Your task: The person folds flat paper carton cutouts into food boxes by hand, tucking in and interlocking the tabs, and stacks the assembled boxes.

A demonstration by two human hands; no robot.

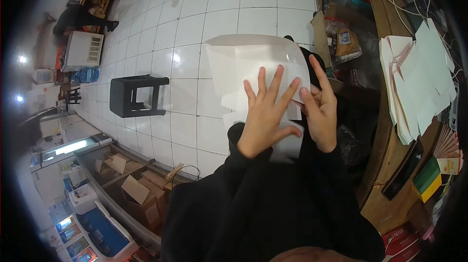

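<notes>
A white, glossy paperboard sheet [246, 57], cut and creased with a curled far edge, lies across my lap. My left hand [265, 111] rests palm down on it, fingers spread wide and thumb out to the side. At the sheet's right edge is my right hand [321, 108], index finger stretched up and thumb against the edge. Its other fingers curl in at that edge and are partly hidden, so the sheet appears pinched there. Smaller white flaps [287, 150] show below my left hand.
A stack of white cut sheets [414, 81] lies on the wooden table [385, 164] at right, near cables. A black stool [136, 96] stands on the tiled floor. Cardboard boxes [141, 191] fill a bin at lower left. A person [80, 18] bends over farther off.
</notes>
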